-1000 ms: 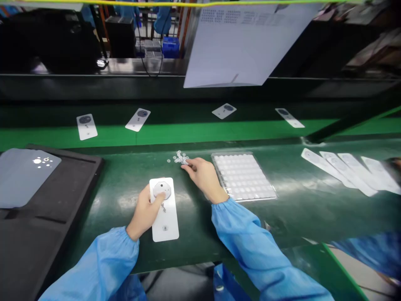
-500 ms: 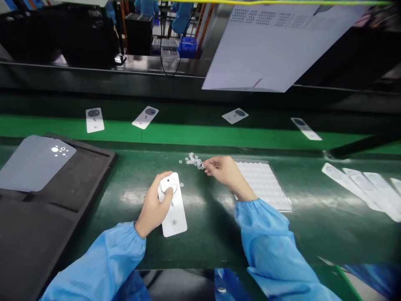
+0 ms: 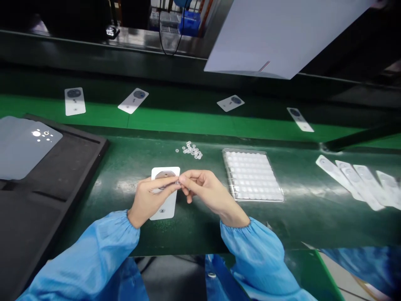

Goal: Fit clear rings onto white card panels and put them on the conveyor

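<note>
Your right hand (image 3: 209, 191) narrowly grips a tiny piece (image 3: 178, 182) beside your left hand (image 3: 150, 197), over the white card (image 3: 163, 211); this calls for steady fingers.

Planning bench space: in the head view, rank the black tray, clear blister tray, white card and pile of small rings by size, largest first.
1. Black tray
2. Clear blister tray
3. White card, though it lies nearer the camera, so it may look bigger than it is
4. Pile of small rings

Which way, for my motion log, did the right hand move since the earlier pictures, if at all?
Yes: the right hand moved back from the pile of small round pieces, its fingers now meeting the left hand above the white card.
</note>
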Motion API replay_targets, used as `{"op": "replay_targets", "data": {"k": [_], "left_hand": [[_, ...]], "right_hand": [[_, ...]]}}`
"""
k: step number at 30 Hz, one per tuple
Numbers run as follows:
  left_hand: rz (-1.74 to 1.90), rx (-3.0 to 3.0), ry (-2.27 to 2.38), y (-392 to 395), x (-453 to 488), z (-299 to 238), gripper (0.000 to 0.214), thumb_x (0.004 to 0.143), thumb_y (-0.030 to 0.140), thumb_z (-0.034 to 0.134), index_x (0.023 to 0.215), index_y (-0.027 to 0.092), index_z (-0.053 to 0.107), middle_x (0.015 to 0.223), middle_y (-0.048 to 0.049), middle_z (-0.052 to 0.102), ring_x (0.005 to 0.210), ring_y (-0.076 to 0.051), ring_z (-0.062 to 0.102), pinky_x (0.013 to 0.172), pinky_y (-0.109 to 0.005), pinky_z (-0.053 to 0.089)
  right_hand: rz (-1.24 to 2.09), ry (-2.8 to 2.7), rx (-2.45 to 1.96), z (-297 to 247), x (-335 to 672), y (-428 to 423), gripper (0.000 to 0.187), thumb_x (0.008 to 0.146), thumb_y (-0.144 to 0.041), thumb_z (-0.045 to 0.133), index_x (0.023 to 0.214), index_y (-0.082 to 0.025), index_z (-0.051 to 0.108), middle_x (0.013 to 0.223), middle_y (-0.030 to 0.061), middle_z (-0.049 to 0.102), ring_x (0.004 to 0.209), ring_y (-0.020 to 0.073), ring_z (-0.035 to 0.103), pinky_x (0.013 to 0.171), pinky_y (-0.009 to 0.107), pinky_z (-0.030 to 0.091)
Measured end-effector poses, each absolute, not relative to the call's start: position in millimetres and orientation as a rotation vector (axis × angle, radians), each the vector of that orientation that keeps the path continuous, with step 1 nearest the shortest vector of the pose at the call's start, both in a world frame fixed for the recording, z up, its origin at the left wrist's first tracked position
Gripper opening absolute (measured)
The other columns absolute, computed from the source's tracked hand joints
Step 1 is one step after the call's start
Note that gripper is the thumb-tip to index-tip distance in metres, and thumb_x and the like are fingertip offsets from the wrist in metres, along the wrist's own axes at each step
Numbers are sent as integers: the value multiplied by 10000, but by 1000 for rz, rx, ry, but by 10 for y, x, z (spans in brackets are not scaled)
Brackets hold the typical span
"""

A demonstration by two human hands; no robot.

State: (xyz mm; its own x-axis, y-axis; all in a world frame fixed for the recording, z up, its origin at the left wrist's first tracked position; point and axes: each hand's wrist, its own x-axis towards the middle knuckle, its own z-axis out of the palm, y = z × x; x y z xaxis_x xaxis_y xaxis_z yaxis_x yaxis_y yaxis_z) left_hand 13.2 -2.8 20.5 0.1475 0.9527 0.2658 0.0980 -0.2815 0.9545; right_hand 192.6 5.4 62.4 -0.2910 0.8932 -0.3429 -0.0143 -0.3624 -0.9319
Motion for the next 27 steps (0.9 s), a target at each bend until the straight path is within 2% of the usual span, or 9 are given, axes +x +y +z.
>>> {"op": "replay_targets", "data": {"k": [5,12,18,27], "left_hand": [[1255,1578,1022,-22,127,174,143,885,257,764,1007,263,839,1032,-33,814,995,-220,758,935,-340,607],[1193,1664,1032,-37,106,139,173,930,274,715,1064,273,825,1063,-30,810,1006,-218,763,920,-328,610],[1222,1657,1043,-45,107,166,181,896,246,756,1063,261,825,1068,-29,810,998,-215,768,922,-313,608],[1195,1640,1048,-55,109,178,193,906,270,739,1081,254,817,1086,-40,804,1009,-229,760,940,-331,595]], "right_hand": [[1723,-1198,-1284,655,1988,30,448,761,-585,831,747,-149,730,579,-14,609,480,88,531,437,208,478],[1535,-1338,-1351,658,1985,-55,426,759,-571,834,795,-158,739,636,-4,622,510,102,536,448,223,486],[1535,-1306,-1303,639,1961,-107,432,824,-585,775,783,-159,719,627,-4,608,484,92,513,446,224,444],[1422,-1363,-1344,640,1957,-125,429,833,-589,756,794,-163,735,616,6,621,483,105,506,434,235,427]]}}
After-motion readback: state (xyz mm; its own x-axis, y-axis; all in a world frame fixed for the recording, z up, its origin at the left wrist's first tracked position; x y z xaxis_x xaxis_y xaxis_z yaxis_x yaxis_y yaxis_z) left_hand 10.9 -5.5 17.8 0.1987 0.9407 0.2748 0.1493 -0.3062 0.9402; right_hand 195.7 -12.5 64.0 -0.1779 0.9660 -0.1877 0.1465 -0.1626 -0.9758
